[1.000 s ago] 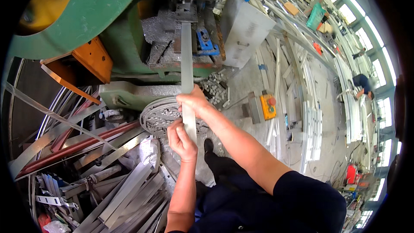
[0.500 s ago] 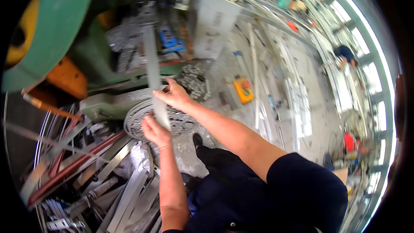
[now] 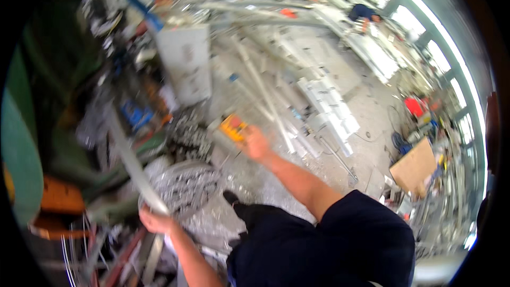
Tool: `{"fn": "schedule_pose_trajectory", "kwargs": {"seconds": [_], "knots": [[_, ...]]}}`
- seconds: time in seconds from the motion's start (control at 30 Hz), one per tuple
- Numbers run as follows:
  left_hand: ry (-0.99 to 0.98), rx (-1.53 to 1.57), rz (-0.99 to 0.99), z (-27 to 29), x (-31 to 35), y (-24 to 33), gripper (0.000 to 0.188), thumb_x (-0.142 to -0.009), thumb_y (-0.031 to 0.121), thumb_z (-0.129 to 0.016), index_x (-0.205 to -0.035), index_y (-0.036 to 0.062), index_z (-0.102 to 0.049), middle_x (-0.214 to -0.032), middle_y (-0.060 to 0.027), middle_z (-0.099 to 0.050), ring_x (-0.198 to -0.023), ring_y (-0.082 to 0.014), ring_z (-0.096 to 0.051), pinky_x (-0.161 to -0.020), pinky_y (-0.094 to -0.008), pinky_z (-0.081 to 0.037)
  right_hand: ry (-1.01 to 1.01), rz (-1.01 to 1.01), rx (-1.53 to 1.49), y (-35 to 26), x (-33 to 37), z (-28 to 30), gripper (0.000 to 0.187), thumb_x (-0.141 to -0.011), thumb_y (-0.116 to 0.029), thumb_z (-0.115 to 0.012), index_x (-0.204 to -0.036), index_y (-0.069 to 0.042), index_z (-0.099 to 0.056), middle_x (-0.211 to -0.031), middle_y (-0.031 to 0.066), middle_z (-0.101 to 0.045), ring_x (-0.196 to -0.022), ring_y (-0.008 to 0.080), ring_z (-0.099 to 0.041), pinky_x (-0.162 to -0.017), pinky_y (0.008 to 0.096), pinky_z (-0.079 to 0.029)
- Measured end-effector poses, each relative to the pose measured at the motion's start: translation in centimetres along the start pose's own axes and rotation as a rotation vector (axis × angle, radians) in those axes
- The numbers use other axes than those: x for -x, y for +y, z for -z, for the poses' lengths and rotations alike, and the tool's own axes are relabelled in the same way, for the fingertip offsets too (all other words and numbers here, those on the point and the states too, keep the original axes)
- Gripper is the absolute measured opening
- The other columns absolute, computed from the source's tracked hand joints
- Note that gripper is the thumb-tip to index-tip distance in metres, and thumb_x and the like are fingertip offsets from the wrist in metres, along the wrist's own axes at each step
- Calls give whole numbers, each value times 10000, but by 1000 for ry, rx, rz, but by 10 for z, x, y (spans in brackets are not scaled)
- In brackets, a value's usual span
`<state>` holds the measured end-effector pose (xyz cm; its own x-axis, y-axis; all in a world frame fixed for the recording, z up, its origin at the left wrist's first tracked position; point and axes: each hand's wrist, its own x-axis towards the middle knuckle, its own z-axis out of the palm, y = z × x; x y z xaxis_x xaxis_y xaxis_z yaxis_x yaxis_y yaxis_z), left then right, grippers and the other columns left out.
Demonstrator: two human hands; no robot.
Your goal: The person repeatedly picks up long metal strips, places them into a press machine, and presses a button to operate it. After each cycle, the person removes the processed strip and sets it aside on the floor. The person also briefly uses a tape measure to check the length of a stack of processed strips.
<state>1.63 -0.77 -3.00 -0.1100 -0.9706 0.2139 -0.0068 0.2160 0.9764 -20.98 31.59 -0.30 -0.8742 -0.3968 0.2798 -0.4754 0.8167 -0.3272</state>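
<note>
A long, flat, silver-grey metal bar (image 3: pixel 130 163) is held at its lower end by the left hand (image 3: pixel 154 220) and is slanted up and leftward, its far end blurred. The right edge of a yellow, box-shaped control unit (image 3: pixel 229 129) with a red button (image 3: pixel 235 121) is overlapped by the right hand (image 3: pixel 257 143).

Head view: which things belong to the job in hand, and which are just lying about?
Apparently in the job:
metal strip, held in the left hand
yellow button box, at the right hand, contact blurred
green machine, left of the strip

Seemingly just lying about:
pale metal bars
brown board
</note>
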Motion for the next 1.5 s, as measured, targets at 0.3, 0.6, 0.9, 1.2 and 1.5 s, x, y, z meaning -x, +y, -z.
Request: {"fn": "schedule_pose_trajectory", "kwargs": {"seconds": [0.3,0.6,0.9,1.2,1.5], "knots": [[-156,-300,-255,2,7,21,315,-983,185,-435,-1025,-44,-646,-994,-164,-625,-910,-312,-596,-846,-398,-475,16,-80,-104,4,-3,16,569,-742,-268,-743,-1210,-50,-503,-1053,188,-564,-997,382,-559,-815,469,-502],[-259,-175,-41,3,-37,-79,511,-1010,346,-459,-1325,-54,-496,-1375,-203,-511,-1224,-368,-511,-1052,-453,-382,10,-55,-199,4,-2,23,574,-734,-220,-733,-1217,-29,-490,-1050,157,-552,-1005,348,-544,-831,434,-501],[-172,511,613,-144,-67,45,548,-989,480,-418,-1307,46,-524,-1372,-148,-484,-1271,-322,-440,-1074,-444,-302,49,103,-204,14,-17,30,408,-760,-319,-740,-1030,-69,-563,-977,114,-569,-925,321,-562,-740,408,-498],[-789,-360,574,-145,7,-47,531,-957,525,-446,-1154,60,-610,-1168,-169,-604,-1111,-325,-565,-957,-425,-418,56,167,-194,26,-28,24,395,-753,-352,-750,-992,-64,-624,-998,125,-609,-910,331,-579,-748,423,-499],[-1682,-884,272,23,154,-134,575,-936,586,-439,-1016,66,-673,-1002,-180,-688,-947,-365,-657,-845,-439,-505,46,175,-185,11,-30,23,399,-693,-265,-768,-977,-36,-606,-960,157,-561,-909,363,-547,-743,445,-476]]}}
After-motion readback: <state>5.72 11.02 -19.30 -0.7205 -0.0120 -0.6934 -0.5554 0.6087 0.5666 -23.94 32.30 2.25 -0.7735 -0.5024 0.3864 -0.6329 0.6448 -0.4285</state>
